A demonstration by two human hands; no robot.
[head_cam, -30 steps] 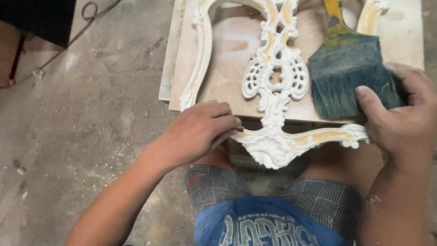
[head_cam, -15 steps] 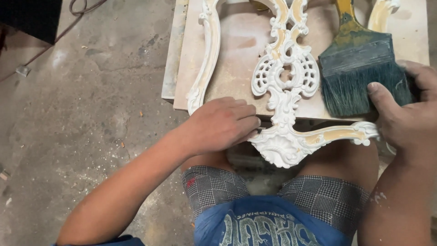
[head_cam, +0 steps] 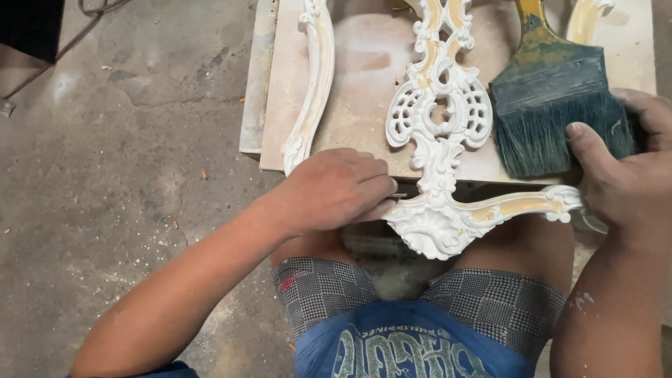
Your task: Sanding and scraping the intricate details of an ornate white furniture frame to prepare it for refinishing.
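Observation:
A white ornate carved frame (head_cam: 437, 126) with pierced scrollwork and bare yellowish patches lies on a beige board (head_cam: 364, 84), its lower end hanging over the near edge above my knees. My left hand (head_cam: 336, 189) is closed on a small thin tool, its tip pressed against the left side of the frame's bottom rail. My right hand (head_cam: 626, 175) grips the right end of that rail, thumb up beside a wide paintbrush (head_cam: 553, 105) with dark bristles and a yellow handle resting on the board.
The board sits on a second slab (head_cam: 255, 91) over a dusty concrete floor (head_cam: 126, 182) scattered with chips. A dark object (head_cam: 28, 28) and a cable are at the upper left. My checked shorts and blue shirt fill the bottom.
My left hand has slid slightly right along the bottom rail towards the centre shell. The view shifted a little; my right hand stays on the rail's right end.

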